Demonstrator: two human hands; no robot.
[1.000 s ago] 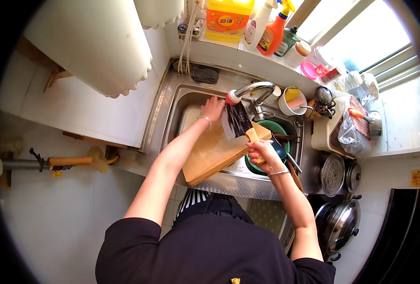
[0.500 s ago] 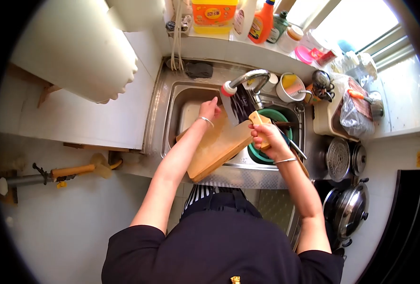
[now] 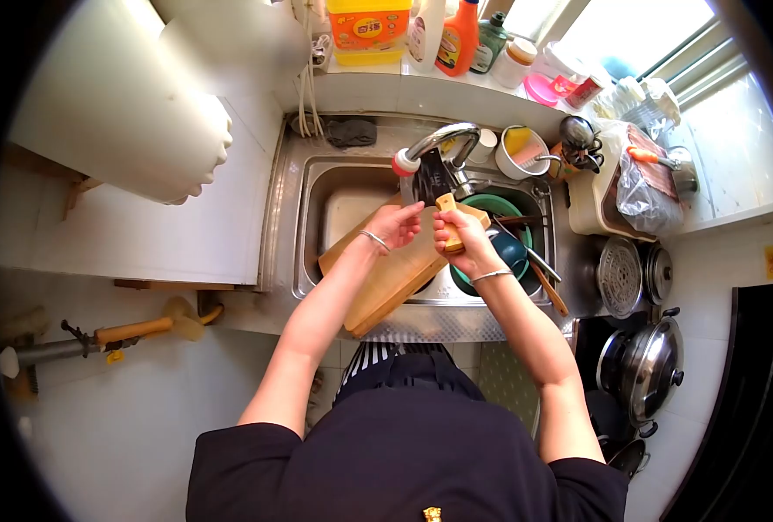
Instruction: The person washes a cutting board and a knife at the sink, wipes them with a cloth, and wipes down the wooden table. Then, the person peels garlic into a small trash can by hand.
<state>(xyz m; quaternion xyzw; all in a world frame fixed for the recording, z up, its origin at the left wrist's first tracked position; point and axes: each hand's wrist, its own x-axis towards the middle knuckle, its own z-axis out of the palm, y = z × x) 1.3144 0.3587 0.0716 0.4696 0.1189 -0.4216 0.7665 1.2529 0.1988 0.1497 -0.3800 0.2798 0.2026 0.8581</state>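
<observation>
My right hand (image 3: 465, 242) is wrapped round the yellow wooden handle of a cleaver (image 3: 431, 180). Its dark, wet-looking blade stands under the spout of the curved faucet (image 3: 446, 133). Just left of the blade is my left hand (image 3: 397, 225), fingers loosely bent and apart, fingertips close to the blade's lower edge. Beneath both hands a thick wooden cutting board (image 3: 395, 278) lies slantwise across the steel sink (image 3: 303, 235), its near corner over the front edge.
Right of the board, a green basin (image 3: 491, 205) holds a dark bowl and utensils. A white pot (image 3: 521, 155) with a yellow sponge stands behind. Bottles, including an orange one (image 3: 458, 39), line the windowsill. A lidded steel pot (image 3: 650, 365) sits at the right.
The cleaver and my right hand have moved left, and the blade now appears narrower, turned more edge-on. My left hand has come right and down, nearer the blade, its fingers loosening.
</observation>
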